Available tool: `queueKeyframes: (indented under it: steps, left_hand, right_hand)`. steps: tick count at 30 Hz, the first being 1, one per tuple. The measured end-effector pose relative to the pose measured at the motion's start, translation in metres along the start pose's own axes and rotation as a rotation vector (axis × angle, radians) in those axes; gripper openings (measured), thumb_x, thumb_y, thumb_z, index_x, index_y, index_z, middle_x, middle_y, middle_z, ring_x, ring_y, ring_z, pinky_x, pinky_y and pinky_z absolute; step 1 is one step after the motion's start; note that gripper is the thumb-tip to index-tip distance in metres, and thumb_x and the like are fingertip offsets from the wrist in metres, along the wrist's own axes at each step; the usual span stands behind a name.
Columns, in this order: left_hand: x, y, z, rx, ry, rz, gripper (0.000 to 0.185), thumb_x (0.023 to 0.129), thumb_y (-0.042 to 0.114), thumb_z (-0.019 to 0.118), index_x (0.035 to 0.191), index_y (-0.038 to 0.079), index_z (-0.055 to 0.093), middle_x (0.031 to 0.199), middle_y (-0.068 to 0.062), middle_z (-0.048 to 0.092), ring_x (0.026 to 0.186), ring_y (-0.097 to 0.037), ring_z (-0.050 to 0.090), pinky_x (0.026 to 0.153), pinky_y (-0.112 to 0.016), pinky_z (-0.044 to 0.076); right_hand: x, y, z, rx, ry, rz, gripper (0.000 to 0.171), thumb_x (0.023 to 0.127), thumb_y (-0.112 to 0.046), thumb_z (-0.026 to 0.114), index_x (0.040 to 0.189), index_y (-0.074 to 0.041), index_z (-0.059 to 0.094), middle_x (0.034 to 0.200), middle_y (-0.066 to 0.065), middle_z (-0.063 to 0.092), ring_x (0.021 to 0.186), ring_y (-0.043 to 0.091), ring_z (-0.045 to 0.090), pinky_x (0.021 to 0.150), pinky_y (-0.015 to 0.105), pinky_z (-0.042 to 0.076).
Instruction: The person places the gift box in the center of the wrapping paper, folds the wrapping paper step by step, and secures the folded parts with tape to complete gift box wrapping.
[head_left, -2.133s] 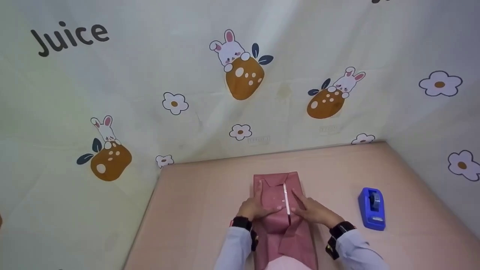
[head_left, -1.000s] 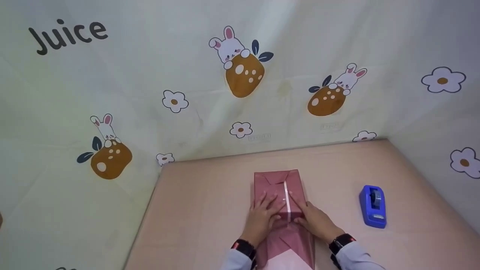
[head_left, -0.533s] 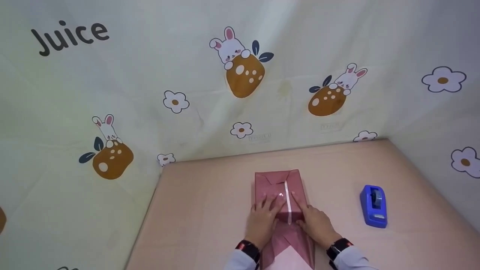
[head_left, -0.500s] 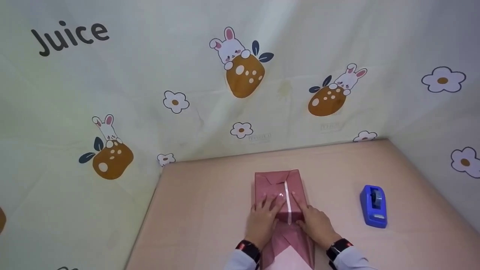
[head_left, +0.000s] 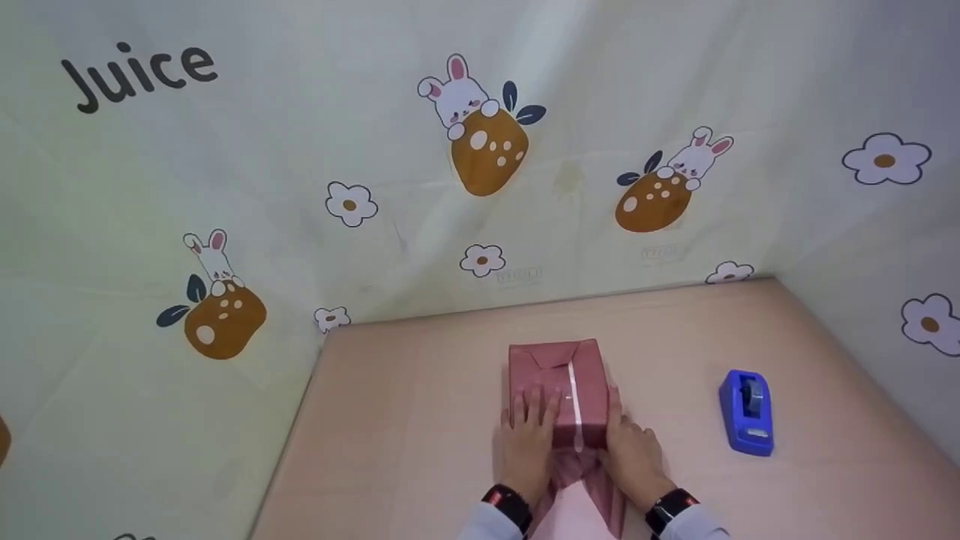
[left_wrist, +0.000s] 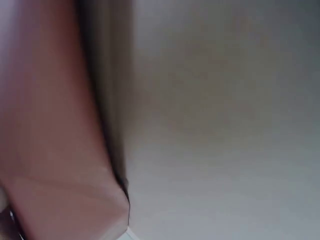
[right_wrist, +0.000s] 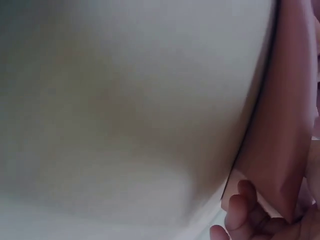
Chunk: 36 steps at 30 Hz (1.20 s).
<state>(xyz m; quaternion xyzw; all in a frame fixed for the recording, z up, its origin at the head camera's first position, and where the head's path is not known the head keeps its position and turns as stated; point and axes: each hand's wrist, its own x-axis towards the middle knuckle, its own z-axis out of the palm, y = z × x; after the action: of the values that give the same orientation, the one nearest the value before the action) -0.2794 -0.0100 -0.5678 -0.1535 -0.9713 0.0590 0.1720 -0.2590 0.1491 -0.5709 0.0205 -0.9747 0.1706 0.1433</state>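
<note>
A box in dusky pink wrapping paper (head_left: pixel 592 375) lies lengthwise before me, with a white strip (head_left: pixel 574 390) along its top. My left hand (head_left: pixel 527 446) rests on the top left, fingers straight and thumb hidden. Along the right side lies my right hand (head_left: pixel 634 454), index finger straight and the others bent at the paper near the box's front end. Loose paper (head_left: pixel 613 502) with a pale inner face spreads toward me. The left wrist view shows only the paper's side (left_wrist: pixel 55 115); in the right wrist view, curled fingers (right_wrist: pixel 239 207) meet a paper corner (right_wrist: pixel 282 195).
A blue tape dispenser (head_left: pixel 747 412) stands to the right of the box on the peach-covered table (head_left: pixel 405 420). Pale cloth walls (head_left: pixel 390 112) printed with rabbits and flowers enclose the table at the back and sides.
The right hand has slid from the box's top to its right side. The left fingers have straightened forward on top. Loose paper at the near end has been drawn inward, narrowing it.
</note>
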Motion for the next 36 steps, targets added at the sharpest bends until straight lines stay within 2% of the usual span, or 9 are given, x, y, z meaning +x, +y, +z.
queueKeyframes:
  steps: [4,8,11,14,17,20,23,30,36]
  left_hand:
    - [-0.006,0.002,-0.001,0.122,0.038,-0.047,0.097,0.068,0.047,0.070,0.144,0.023,0.015,0.150,-0.006,0.017,0.136,-0.027,0.026,0.106,-0.050,0.029]
    - [-0.019,0.007,-0.004,0.239,0.147,-0.025,0.098,0.068,0.069,0.053,0.143,0.019,0.017,0.150,-0.004,0.016,0.134,-0.021,0.030,0.108,-0.045,0.027]
    - [-0.033,0.012,-0.010,0.243,0.240,0.056,0.074,0.078,0.053,0.054,0.138,0.016,0.032,0.147,-0.002,0.027,0.129,-0.019,0.038,0.105,-0.040,0.031]
    - [-0.046,0.015,-0.017,0.188,0.288,0.152,0.058,0.075,0.036,0.060,0.128,0.017,0.048,0.137,0.000,0.043,0.121,-0.020,0.047,0.096,-0.035,0.040]
    - [-0.050,0.015,-0.023,0.103,0.252,0.196,0.059,0.069,0.031,0.067,0.124,0.017,0.052,0.125,0.000,0.052,0.109,-0.020,0.051,0.086,-0.031,0.046]
    - [-0.045,0.013,-0.029,-0.001,0.196,0.179,0.052,0.069,0.024,0.069,0.117,0.014,0.053,0.110,-0.002,0.054,0.095,-0.019,0.052,0.073,-0.029,0.048]
    - [-0.032,0.005,-0.035,-0.131,0.171,0.138,0.036,0.074,0.020,0.065,0.107,0.011,0.053,0.101,-0.004,0.053,0.090,-0.018,0.050,0.071,-0.031,0.046]
    - [0.005,-0.016,-0.040,-0.289,0.163,0.142,0.028,0.081,0.010,0.061,0.109,0.012,0.062,0.099,-0.002,0.058,0.093,-0.017,0.054,0.078,-0.030,0.048]
    - [0.014,-0.021,-0.034,-0.430,0.139,0.182,0.010,0.085,0.015,0.061,0.092,0.018,0.067,0.086,0.003,0.054,0.081,-0.012,0.051,0.069,-0.024,0.044]
  right_hand:
    - [-0.004,-0.001,0.000,-0.011,0.000,0.003,0.103,0.065,-0.027,0.079,0.139,0.005,0.015,0.096,0.021,0.055,0.075,0.032,0.058,0.061,0.044,0.043]
    - [-0.006,-0.002,-0.002,-0.011,-0.002,0.000,0.108,0.064,-0.036,0.079,0.139,0.007,0.014,0.098,0.023,0.054,0.077,0.033,0.058,0.060,0.044,0.043]
    - [-0.008,0.000,-0.005,0.022,-0.005,0.009,0.110,0.063,-0.035,0.080,0.138,0.010,0.012,0.101,0.027,0.054,0.080,0.037,0.059,0.062,0.047,0.046]
    - [-0.010,0.001,-0.009,0.040,0.039,-0.005,0.106,0.061,-0.026,0.082,0.137,0.008,0.016,0.104,0.027,0.051,0.083,0.037,0.057,0.063,0.048,0.047]
    - [-0.009,0.002,-0.013,0.041,0.174,-0.088,0.095,0.056,-0.019,0.084,0.131,0.005,0.031,0.104,0.023,0.048,0.085,0.034,0.052,0.063,0.044,0.046]
    - [-0.007,0.000,-0.019,0.047,0.315,-0.220,0.071,0.054,-0.013,0.083,0.115,0.002,0.049,0.102,0.018,0.048,0.087,0.029,0.049,0.067,0.039,0.044]
    - [-0.002,-0.003,-0.025,0.071,0.357,-0.320,0.052,0.058,-0.009,0.080,0.104,0.001,0.056,0.102,0.015,0.051,0.090,0.027,0.050,0.071,0.038,0.044]
    - [0.011,-0.008,-0.035,0.127,0.165,-0.375,0.034,0.079,-0.003,0.065,0.112,0.003,0.060,0.109,0.015,0.058,0.102,0.027,0.055,0.084,0.038,0.049]
    - [0.013,-0.004,-0.032,0.136,0.115,-0.392,0.020,0.078,-0.003,0.066,0.098,-0.004,0.068,0.100,0.005,0.057,0.094,0.020,0.052,0.077,0.033,0.050]
